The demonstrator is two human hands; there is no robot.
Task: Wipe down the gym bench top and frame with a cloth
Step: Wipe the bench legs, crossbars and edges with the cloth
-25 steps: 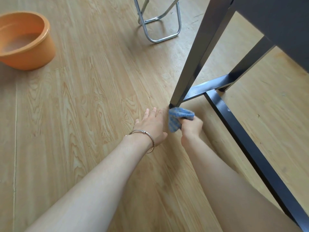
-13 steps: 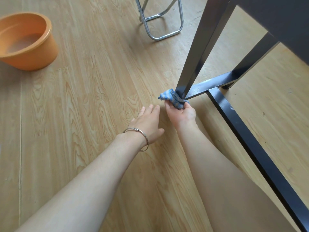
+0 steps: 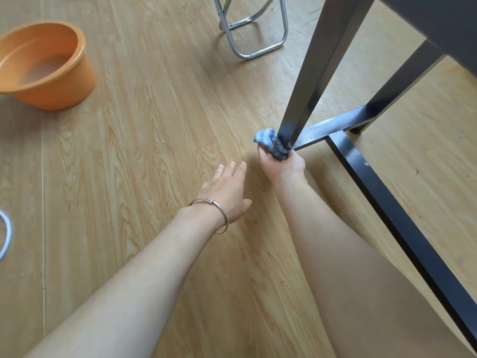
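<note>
Head view: right hand (image 3: 282, 165) grips blue cloth (image 3: 271, 143) — wrapped round bench leg (image 3: 309, 81) base — left hand (image 3: 228, 188) flat.

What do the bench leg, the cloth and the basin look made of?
The bench leg looks like dark painted metal: square edges, dull sheen. The cloth seems soft blue terry-like fabric, crumpled. The basin is probably orange plastic: smooth, evenly coloured.

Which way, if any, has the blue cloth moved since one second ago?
Yes: against the bench leg, the blue cloth shifted leftward from its near side, wrapping its foot.
</note>
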